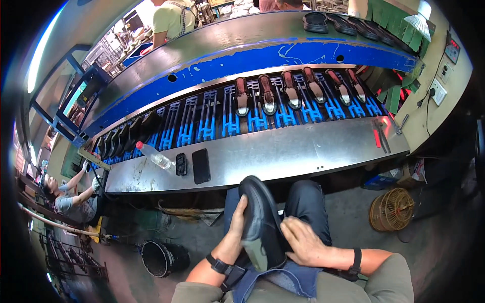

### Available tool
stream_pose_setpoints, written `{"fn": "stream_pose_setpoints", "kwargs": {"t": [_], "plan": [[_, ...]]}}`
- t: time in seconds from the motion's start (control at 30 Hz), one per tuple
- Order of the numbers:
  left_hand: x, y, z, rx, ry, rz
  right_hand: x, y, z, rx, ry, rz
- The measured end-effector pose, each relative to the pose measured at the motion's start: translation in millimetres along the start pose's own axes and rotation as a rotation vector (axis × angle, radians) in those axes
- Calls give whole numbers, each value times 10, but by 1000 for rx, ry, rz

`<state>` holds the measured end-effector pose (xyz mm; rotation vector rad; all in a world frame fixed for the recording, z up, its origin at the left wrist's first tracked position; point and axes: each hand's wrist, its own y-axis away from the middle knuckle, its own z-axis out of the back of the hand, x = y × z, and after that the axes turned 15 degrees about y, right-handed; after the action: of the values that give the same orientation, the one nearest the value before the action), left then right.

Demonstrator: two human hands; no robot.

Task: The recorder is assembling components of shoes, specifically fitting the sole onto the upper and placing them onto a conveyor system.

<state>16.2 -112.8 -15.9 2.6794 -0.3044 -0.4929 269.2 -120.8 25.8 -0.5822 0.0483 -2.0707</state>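
Observation:
A black shoe is held above my lap, its rounded toe pointing away from me. A grey-green patch shows at its near end. My left hand grips the shoe from the left, the thumb lying along its side and the other fingers hidden beneath. On the opposite side, my right hand is closed against the shoe's right edge, fingers pressed together. Just beyond the toe runs the front edge of a metal bench. A blue cloth lies over my lap under the shoe.
Upside-down shoes with brown uppers sit on blue conveyor holders. A phone, a bottle and pliers lie on the bench. Black soles rest on the upper shelf. A bucket stands left, a wicker basket right. A co-worker is far left.

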Motion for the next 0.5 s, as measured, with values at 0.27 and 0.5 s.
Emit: {"fn": "stream_pose_setpoints", "kwargs": {"t": [0.27, 0.5], "plan": [[-267, 394, -185, -109, -589, 59, -71, -764, 477, -570, -300, 409], [97, -411, -105, -45, -684, -519, -1058, -1094, -627, 8, -882, -762]]}}
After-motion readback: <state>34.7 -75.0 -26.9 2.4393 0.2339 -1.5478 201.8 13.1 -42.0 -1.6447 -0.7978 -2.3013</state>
